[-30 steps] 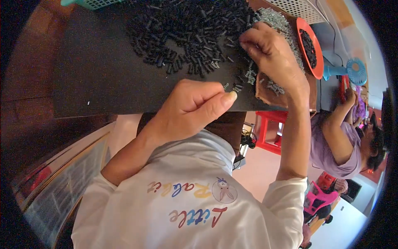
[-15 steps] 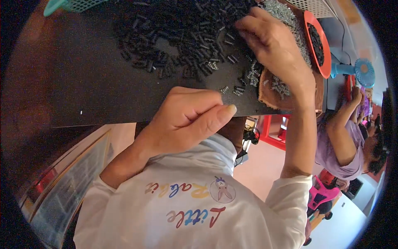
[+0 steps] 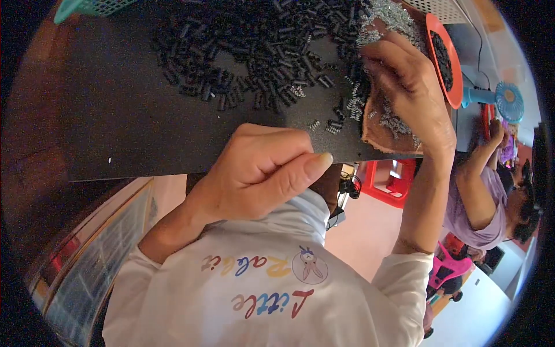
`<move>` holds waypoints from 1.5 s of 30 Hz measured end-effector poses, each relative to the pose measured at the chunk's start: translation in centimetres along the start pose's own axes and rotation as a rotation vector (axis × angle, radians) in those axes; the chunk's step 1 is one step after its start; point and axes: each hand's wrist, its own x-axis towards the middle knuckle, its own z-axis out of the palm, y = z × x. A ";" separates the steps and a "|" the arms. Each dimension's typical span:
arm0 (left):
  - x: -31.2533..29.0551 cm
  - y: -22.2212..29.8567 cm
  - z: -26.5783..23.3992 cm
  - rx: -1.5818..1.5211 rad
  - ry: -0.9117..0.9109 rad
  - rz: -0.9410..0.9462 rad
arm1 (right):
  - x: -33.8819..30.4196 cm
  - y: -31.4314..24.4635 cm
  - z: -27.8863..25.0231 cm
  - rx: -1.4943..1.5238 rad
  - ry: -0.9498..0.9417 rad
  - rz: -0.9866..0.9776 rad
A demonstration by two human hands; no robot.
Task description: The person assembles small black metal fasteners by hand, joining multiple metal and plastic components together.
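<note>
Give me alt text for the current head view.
A person's right hand, its fingers blurred, is over metal springs, while the left hand is closed nearer the body. Black parts lie heaped beside the springs on a dark table, with an orange dish and a blue fan to the right.

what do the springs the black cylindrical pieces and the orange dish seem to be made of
Springs: likely bright metal, from the silvery glints on their thin coils. Black cylindrical pieces: probably dull plastic, being evenly black with faint highlights. Orange dish: perhaps smooth plastic, uniformly coloured.
</note>
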 end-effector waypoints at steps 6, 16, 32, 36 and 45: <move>0.0 0.1 0.0 0.009 -0.005 -0.014 | 0.6 -0.4 0.5 0.054 -0.036 0.004; 0.0 -0.2 -0.1 0.011 -0.004 -0.031 | 4.6 -2.4 0.8 -0.040 -0.146 -0.023; -0.8 -0.1 0.3 -0.027 0.030 -0.039 | -1.4 -4.2 1.6 0.730 0.088 0.322; -0.6 0.1 0.5 -0.150 0.076 -0.095 | -2.3 -4.3 2.0 0.849 0.141 0.091; -0.2 0.8 1.0 -0.266 0.115 -0.214 | -3.8 -5.2 2.6 0.947 0.120 -0.025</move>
